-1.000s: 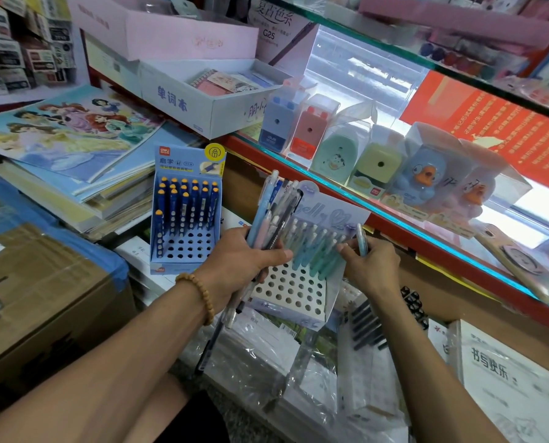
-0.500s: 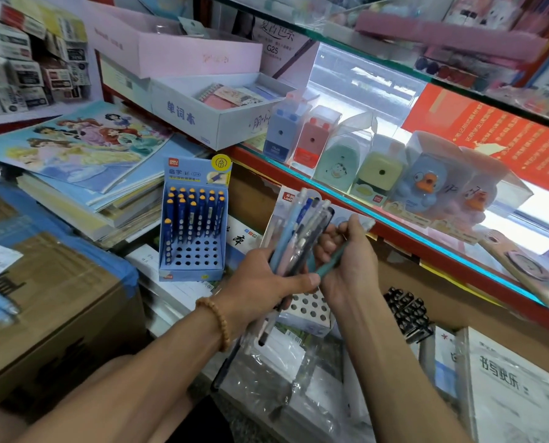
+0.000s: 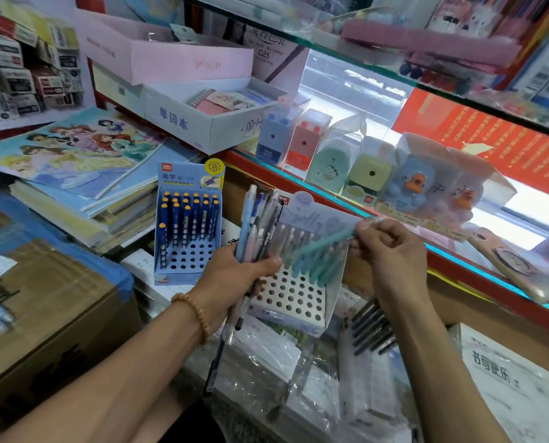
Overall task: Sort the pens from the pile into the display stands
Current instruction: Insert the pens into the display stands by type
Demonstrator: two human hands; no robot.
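The left hand (image 3: 235, 276) grips a mixed bundle of slim plastic pens (image 3: 257, 228), pale blue, pink, clear and black, its fingers wrapped round the barrels near their middle with the caps fanning upward and the tips hanging below the palm. The right hand (image 3: 391, 254) pinches the top end of a single teal plastic pen (image 3: 322, 243), thumb and fingers curled on it, the barrel slanting down to the left over the white perforated cardboard display stand (image 3: 286, 298), among a back row of matching teal and clear pens already standing in its holes. Left of it stands a blue cardboard display stand (image 3: 183, 257) partly filled with dark blue, orange-capped pens (image 3: 190, 215). Both stands sit on a cluttered surface of plastic-wrapped stationery packs (image 3: 266, 362) below a glass shelf. The pens look light, stiff and smooth, so a loose bundle could slide out of the fist; one pen is best taken near the cap, leaving the tip free to find a hole. The stand looks flimsy and may shift under a hard push.
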